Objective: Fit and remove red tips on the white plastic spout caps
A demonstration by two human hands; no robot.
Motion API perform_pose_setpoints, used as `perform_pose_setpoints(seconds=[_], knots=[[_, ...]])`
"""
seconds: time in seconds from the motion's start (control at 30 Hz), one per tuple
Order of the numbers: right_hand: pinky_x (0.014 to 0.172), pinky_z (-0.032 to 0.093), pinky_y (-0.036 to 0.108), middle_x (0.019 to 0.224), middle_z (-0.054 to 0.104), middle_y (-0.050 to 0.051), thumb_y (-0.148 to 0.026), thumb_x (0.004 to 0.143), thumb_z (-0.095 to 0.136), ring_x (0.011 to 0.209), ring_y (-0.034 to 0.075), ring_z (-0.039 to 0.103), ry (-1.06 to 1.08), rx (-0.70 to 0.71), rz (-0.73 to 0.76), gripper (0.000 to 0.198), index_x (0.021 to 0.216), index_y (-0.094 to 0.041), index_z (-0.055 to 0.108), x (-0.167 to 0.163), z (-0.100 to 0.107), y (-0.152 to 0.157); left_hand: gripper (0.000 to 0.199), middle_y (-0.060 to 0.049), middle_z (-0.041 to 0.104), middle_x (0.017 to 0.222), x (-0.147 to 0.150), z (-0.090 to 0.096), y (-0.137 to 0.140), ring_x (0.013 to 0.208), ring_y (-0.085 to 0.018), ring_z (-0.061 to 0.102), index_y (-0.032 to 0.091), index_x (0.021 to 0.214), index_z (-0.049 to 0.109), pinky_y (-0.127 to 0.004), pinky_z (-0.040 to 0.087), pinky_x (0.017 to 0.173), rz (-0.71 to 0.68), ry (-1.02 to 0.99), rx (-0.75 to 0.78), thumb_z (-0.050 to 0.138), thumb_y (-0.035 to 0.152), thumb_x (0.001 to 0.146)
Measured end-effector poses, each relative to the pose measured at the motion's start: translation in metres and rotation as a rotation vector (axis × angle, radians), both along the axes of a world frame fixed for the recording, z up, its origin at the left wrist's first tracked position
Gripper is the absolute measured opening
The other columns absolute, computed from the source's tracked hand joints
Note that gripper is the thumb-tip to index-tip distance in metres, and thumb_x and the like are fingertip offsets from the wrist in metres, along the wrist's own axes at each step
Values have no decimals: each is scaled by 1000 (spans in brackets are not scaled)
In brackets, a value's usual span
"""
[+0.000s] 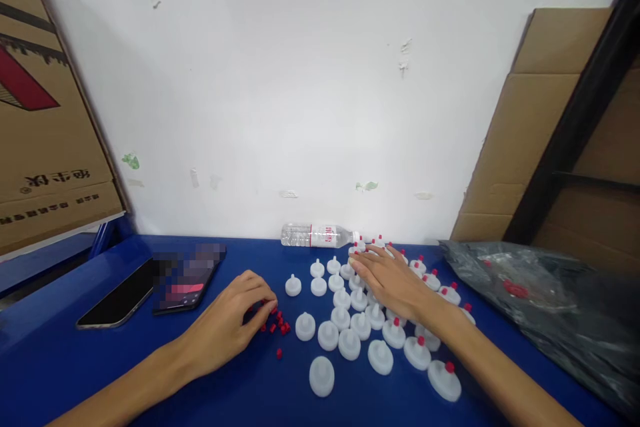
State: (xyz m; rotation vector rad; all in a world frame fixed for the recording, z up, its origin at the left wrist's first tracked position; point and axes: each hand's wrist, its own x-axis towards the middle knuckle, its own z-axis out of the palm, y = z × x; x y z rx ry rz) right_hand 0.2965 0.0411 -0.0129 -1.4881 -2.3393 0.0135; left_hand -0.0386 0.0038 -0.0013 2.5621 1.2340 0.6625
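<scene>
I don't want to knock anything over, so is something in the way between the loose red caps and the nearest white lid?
Nothing visible is: only table shows between the red caps by your left hand and the nearest lid. Your right hand is farther right, over other lids.

A single camera, worn on the person's head, looks forward and down across the worktop to the wall at 12 o'clock (which takes up over half the height). It sits close enough for both forearms to enter from below, with the left hand at 7 o'clock from centre and the right hand at 5.
</scene>
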Motion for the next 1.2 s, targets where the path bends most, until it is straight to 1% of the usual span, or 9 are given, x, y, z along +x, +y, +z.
perform_pose_setpoints(seconds=[0.2, 0.33, 0.4, 0.5, 0.6, 0.73, 0.9, 1.0, 1.2], knots=[[117, 27, 58, 129, 71, 7, -47, 110, 25, 131, 30, 56, 43, 175, 12, 52, 128, -23, 68, 1, 16, -3, 30, -4, 66, 95, 1, 0, -1, 95, -22, 56, 23, 91, 67, -37, 48, 86, 2, -4, 0, 43, 32, 107], [106, 41, 51, 119, 73, 9, -50, 106, 42, 113, 29, 65, 107, 347, -3, 41, 120, -21, 67, 3, 37, -14, 26, -4, 65, 96, 1, 5, -6, 96, -22, 55, 22, 93, 67, -36, 48, 85, -13, -57, 59, 44, 28, 106], [98, 46, 47, 111, 74, 9, -47, 101, 55, 105, 29, 67, 89, 490, 66, 32, 115, -20, 66, 0, 41, -21, 26, -4, 65, 94, 2, 7, -10, 94, -22, 55, 21, 93, 66, -36, 48, 84, -32, -79, 98, 44, 25, 106], [96, 46, 43, 107, 73, 8, -28, 101, 59, 99, 25, 67, 11, 661, 230, 16, 112, -18, 64, -17, 38, -33, 23, -4, 64, 92, 4, 9, -18, 92, -21, 54, 21, 96, 64, -36, 47, 82, -88, -90, 162, 43, 20, 105], [103, 41, 42, 111, 72, 7, -14, 103, 50, 102, 22, 66, -27, 665, 352, 19, 118, -17, 60, -43, 31, -47, 19, -4, 64, 95, 8, 9, -27, 92, -21, 54, 22, 107, 62, -35, 48, 81, -138, -68, 187, 44, 17, 104], [103, 40, 40, 104, 73, 4, -10, 105, 37, 97, 19, 65, -33, 673, 527, 29, 119, -16, 61, -76, 26, -68, 19, -4, 62, 100, 12, 6, -35, 92, -22, 55, 24, 119, 55, -34, 50, 80, -174, -21, 152, 52, 20, 101], [85, 47, 36, 87, 72, 1, -9, 102, 44, 78, 16, 62, 11, 797, 583, 22, 99, -16, 65, -96, 25, -84, 8, -3, 60, 88, 12, 0, -38, 81, -21, 52, 22, 104, 54, -34, 45, 72, -288, -12, 273, 51, 16, 100], [77, 47, 35, 80, 70, 0, -8, 99, 47, 75, 15, 61, 19, 851, 606, 21, 90, -17, 64, -98, 24, -85, 12, -3, 57, 80, 13, -1, -39, 74, -21, 48, 21, 95, 50, -33, 41, 67, -320, -35, 368, 46, 12, 99], [94, 45, 38, 82, 70, -3, -6, 100, 45, 74, 13, 60, 60, 855, 614, 28, 82, -20, 61, -99, 27, -82, 18, -2, 54, 76, 17, 4, -39, 69, -20, 44, 21, 91, 47, -34, 37, 64, -356, -35, 384, 41, 5, 96]])
